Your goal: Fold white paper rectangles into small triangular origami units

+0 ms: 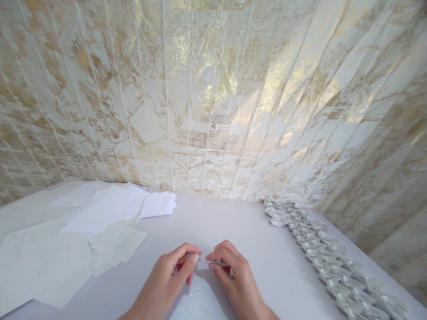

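Pleated white fabric with brown and gold patterning hangs behind a pale, smooth tabletop. Low over the near middle of that tabletop, a small, thin strip of folded greyish paper lies between two bare hands; it seems to be one piece, though the fingers cover much of it. The left hand pinches one end between thumb and fingers, and the right hand pinches the other. To the left lie small greyish printed sheets, overlapping larger pages, with a small stack of plain white paper rectangles behind. Along the right edge stretch close-set rows of folded, pointed grey-white paper pieces.
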A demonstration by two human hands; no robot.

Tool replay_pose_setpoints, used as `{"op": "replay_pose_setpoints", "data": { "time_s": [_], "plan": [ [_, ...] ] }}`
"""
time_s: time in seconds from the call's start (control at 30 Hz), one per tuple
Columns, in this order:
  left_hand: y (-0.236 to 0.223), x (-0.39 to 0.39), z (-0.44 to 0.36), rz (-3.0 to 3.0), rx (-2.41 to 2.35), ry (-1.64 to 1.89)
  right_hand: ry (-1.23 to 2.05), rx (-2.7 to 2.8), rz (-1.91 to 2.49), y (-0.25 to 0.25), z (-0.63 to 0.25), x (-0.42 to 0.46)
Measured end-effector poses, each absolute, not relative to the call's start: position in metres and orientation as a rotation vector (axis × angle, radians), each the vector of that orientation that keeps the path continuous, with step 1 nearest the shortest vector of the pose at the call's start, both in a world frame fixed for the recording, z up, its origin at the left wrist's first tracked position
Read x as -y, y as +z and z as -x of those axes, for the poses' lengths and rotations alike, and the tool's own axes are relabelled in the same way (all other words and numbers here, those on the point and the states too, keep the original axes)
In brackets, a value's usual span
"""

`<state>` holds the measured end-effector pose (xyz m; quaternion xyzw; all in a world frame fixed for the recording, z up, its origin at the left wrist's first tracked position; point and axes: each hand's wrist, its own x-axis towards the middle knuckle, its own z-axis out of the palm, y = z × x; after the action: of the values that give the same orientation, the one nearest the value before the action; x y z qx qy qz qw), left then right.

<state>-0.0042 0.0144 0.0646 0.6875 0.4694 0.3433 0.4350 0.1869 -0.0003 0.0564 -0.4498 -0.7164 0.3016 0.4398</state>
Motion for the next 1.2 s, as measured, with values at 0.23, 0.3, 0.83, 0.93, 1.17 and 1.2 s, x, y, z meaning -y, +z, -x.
{"op": "replay_pose_setpoints", "data": {
  "time_s": [0.23, 0.3, 0.83, 0.93, 1.17, 1.2],
  "plan": [
    [0.069, -0.016, 0.003, -1.718, -1.204, 0.835, 0.804, 1.692, 1.134, 0.058, -0.183, 0.001],
    [0.070, -0.014, 0.003, -1.727, -1.184, 0.829, 0.791, 1.668, 1.154, 0.057, -0.184, 0.001],
    [0.060, -0.007, 0.003, -2.328, -1.327, 0.652, 0.685, 1.787, 1.106, 0.050, -0.178, 0.007],
    [0.063, -0.007, 0.003, -2.408, -1.341, 0.578, 0.676, 1.798, 1.100, 0.049, -0.178, 0.007],
    [0.070, -0.007, 0.005, -2.468, -1.559, 0.405, 0.639, 1.799, 1.106, 0.052, -0.177, 0.007],
    [0.071, -0.007, 0.005, -2.479, -1.568, 0.373, 0.626, 1.805, 1.094, 0.052, -0.177, 0.007]
  ]
}}
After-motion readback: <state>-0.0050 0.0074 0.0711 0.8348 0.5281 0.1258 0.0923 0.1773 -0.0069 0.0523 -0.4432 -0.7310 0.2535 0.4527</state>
